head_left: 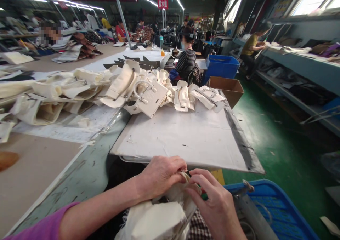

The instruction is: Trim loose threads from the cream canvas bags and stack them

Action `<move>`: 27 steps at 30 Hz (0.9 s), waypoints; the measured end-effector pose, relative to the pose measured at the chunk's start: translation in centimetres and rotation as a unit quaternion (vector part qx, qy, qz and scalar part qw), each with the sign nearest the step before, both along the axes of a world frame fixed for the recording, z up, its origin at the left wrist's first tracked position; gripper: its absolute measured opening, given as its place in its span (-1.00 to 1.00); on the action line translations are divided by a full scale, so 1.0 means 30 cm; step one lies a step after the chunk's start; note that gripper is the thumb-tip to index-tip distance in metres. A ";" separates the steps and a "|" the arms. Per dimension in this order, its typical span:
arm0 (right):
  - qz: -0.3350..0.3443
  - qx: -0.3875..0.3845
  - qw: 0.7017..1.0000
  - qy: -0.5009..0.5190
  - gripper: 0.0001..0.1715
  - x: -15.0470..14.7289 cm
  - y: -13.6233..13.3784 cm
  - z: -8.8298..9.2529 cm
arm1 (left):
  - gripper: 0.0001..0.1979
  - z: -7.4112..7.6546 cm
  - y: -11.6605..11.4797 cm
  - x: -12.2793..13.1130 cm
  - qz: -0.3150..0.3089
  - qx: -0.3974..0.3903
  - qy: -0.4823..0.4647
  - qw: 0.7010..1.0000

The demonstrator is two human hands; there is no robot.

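Observation:
A cream handbag piece (155, 218) with frayed thread edges lies over my lap at the bottom of the head view. My left hand (165, 174) has its fingers closed on the upper edge of this piece. Close beside it, my right hand (214, 195) pinches the same edge between thumb and fingers. The fingertips almost meet, and whatever fine detail lies between them is hidden. Beyond my hands is a white-covered table (175, 137) with a small dark piece (183, 145) on it. A finished-looking cream handbag (152, 100) with round handles leans at its far side.
Several cream bag parts (53, 89) are heaped along the left table. A blue basket (276, 197) stands at lower right. Past the table are a cardboard box (225, 87) and a blue bin (221, 66). A seated person in stripes (186, 64) and other people are farther off.

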State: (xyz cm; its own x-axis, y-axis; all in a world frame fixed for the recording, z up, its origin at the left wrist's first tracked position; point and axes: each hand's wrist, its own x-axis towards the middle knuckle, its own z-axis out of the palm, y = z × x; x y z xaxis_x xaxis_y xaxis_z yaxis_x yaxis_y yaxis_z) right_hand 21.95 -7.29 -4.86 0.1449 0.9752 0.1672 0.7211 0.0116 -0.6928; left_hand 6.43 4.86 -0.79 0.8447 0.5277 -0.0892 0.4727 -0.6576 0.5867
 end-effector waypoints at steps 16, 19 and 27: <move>-0.040 0.044 0.992 0.112 -0.80 -0.048 0.014 -0.038 | -0.90 -0.001 0.021 -0.010 -0.040 -0.042 -0.035 0.998; -0.058 0.026 0.987 0.147 -0.82 -0.050 0.013 -0.046 | -0.91 0.018 0.019 -0.003 -0.038 -0.050 -0.028 0.998; -0.104 -0.010 0.958 0.266 -0.74 -0.048 0.018 -0.049 | -0.87 0.041 0.022 0.015 -0.055 -0.073 0.001 0.996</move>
State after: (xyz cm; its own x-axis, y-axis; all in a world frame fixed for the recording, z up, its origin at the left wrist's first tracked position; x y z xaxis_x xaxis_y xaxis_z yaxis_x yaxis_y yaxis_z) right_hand 20.50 -6.74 -6.33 0.3967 0.9179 -0.0030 0.2506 -0.1114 -0.9617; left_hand 6.89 5.53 0.42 0.8968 0.4130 -0.1591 0.4031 -0.6139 0.6787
